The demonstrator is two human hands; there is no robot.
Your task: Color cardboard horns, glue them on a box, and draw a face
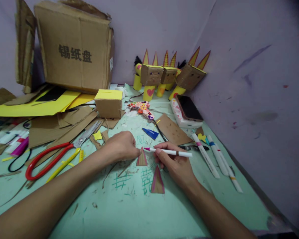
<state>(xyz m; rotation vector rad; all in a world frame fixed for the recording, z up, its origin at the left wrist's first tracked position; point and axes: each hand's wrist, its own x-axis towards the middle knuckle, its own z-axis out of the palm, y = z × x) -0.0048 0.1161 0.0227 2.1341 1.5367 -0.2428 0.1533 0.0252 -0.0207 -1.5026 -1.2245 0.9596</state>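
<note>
My right hand [175, 161] grips a white marker [173, 152] with a magenta tip, held nearly level. Its tip is close to the top of a small brown cardboard triangle [142, 160] with pink edges; I cannot tell whether it touches. My left hand [122, 146] is closed, with its thumb and fingertips at that triangle's upper left side, against the table. A second cardboard triangle [157, 182], also pink along its sides, lies flat nearer to me, just below my right hand's fingers. Green pen marks [122, 181] cover the table beside both triangles.
Red-handled scissors [48, 159] and cardboard scraps lie left. A small yellow-topped box [108, 104] and a glue gun [143, 109] stand behind. Capped markers [206, 156] and a phone [189, 108] are right. Cardboard-headed figures [151, 76] and a big carton [74, 46] line the wall.
</note>
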